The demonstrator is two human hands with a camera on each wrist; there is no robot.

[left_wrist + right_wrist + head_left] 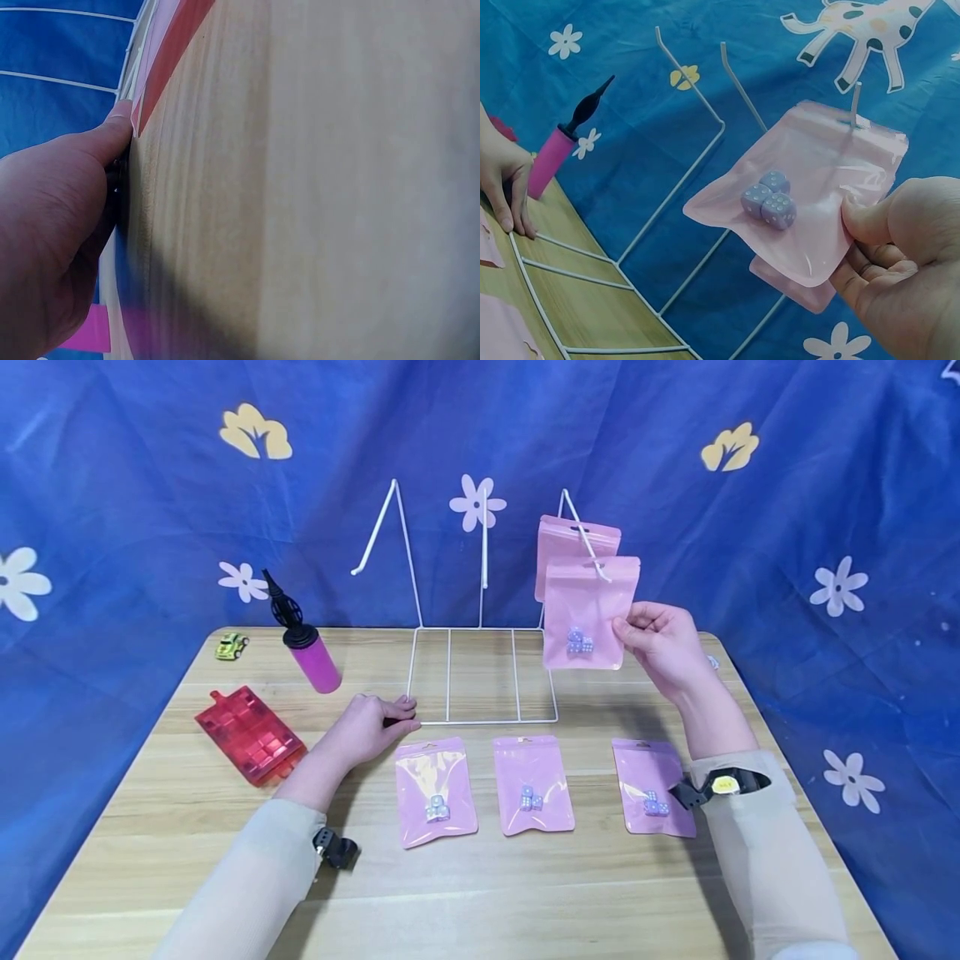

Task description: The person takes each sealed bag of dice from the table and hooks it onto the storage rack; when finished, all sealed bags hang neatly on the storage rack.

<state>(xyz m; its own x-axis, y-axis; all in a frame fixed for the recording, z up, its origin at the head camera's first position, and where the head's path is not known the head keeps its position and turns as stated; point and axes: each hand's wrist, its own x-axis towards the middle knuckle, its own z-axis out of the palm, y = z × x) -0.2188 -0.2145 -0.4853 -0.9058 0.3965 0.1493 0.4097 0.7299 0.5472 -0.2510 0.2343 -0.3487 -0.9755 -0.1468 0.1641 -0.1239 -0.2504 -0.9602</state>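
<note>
The fingers (636, 628) of the right hand (663, 647) pinch the lower right edge of a pink pouch (588, 614), which hangs by its top hole on the right hook of a white wire rack (480, 677). A second pink pouch (573, 539) hangs just behind it on the same hook. Three small pale dice show through the front pouch near its bottom. The left hand (367, 731) rests on the table (480, 893), its fingers lightly curled and pressing down on the front left corner of the rack's base. Three more pink pouches (528, 785) lie flat in a row on the table in front of the rack, each with dice inside. Off to the left lie a red tray (250, 735), a pink hand pump (307, 647) with a black nozzle, and a small yellow-green toy car (231, 646).

From the left wrist, the hand (52, 225) fills the lower left, its thumb pressed against the table edge of the view; most else is wood grain, and what the fingers cover is too close to make out.

From the right wrist, the thumb and fingers (870, 217) nip the pouch (802, 195) at its corner, the dice (769, 202) sagging inside it, the hook poking through its top. The other hand (502, 176) sits at the far left on the rack base, beside the pump (551, 161).
</note>
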